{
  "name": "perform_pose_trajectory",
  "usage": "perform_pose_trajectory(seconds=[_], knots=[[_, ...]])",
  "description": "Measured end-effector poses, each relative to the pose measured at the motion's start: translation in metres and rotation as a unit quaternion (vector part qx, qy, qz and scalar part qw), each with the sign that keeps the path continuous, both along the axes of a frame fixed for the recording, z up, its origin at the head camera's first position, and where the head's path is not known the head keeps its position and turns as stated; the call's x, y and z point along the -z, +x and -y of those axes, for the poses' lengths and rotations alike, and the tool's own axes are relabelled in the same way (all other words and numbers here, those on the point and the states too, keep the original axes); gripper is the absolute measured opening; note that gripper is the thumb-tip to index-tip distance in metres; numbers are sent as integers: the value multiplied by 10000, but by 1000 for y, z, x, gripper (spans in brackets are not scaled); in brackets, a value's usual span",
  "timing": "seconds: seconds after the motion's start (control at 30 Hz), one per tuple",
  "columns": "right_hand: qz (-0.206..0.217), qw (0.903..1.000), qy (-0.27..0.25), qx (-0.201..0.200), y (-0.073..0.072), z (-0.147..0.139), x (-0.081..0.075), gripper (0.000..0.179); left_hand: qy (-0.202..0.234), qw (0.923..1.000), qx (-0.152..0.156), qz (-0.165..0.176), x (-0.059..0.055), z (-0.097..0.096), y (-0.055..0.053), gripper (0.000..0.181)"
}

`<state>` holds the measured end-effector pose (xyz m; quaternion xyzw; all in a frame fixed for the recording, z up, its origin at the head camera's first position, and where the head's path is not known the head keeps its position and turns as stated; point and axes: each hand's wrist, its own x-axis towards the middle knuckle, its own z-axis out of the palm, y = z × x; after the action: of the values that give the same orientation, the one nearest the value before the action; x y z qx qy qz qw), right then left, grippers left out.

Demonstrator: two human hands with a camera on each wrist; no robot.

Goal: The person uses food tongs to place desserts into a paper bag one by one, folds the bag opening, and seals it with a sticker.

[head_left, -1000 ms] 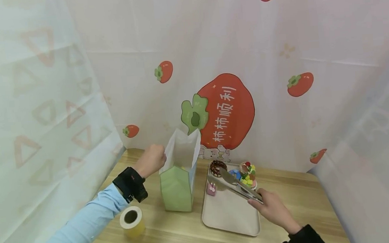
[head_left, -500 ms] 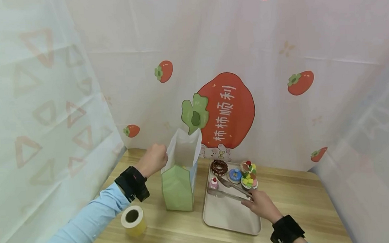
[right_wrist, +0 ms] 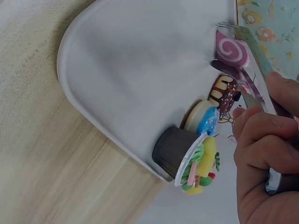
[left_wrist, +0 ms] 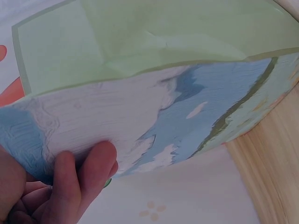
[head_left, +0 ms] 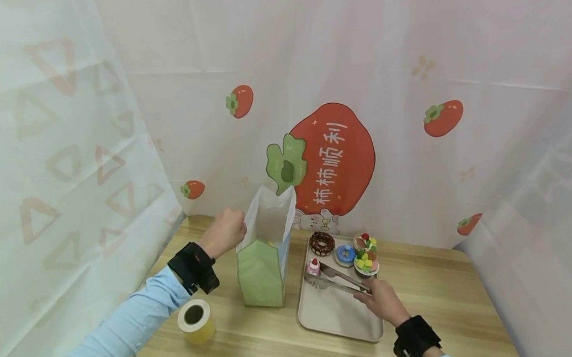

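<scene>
My left hand (head_left: 225,232) grips the top edge of an upright paper bag (head_left: 260,277), green in front. In the left wrist view its fingers pinch the blue-and-white painted side (left_wrist: 117,107). Metal serving tongs (head_left: 345,276) are in my right hand (head_left: 385,303), with thumb and fingers curled round the handles. Between the tongs' tips is a small pink cake with a red topping (head_left: 314,266); the right wrist view shows a white swirl on the cake's side (right_wrist: 231,50). The cake is at the left edge of the beige tray (head_left: 346,321).
Also on the tray are a chocolate doughnut (head_left: 322,244), a blue-iced doughnut (head_left: 345,255) and two topped desserts, one a dark cup (right_wrist: 174,148). A tape roll (head_left: 196,322) stands left of the bag on the wooden table (head_left: 258,346). A patterned curtain hangs behind.
My right hand has moved left, and the tongs have come down from over the doughnuts to either side of the pink cake. The left hand stays at the bag's edge.
</scene>
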<state>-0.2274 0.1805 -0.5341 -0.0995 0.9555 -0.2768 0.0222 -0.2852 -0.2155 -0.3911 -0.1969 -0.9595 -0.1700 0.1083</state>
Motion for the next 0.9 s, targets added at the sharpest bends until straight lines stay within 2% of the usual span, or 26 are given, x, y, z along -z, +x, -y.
perform_pose_trajectory(seconds=[0.17, 0.27, 0.4, 0.5, 0.7, 0.8, 0.9], knots=[[108, 9998, -183, 26, 5, -9, -7, 10, 40, 10000, 36, -20, 0, -1, 0, 21], [282, 9985, -457, 137, 9, -16, -19, 17, 38, 10000, 28, 22, -1, -2, 0, 21], [312, 9968, -720, 166, 12, -25, -43, 25, 52, 10000, 3, 58, -3, -2, 0, 21], [44, 9964, -841, -23, 14, -29, -62, 26, 69, 9999, -25, 126, -2, -1, 0, 20], [-559, 9922, -1082, -279, 18, -28, -102, 16, 95, 9998, -17, 158, 0, -1, -1, 19], [-524, 9902, -1246, -344, 19, -28, -123, 18, 90, 9999, 27, 139, 1, -1, -1, 21], [-309, 9853, -1573, -588, 16, -26, -145, 19, 84, 9999, 39, 48, 0, -3, -2, 21]])
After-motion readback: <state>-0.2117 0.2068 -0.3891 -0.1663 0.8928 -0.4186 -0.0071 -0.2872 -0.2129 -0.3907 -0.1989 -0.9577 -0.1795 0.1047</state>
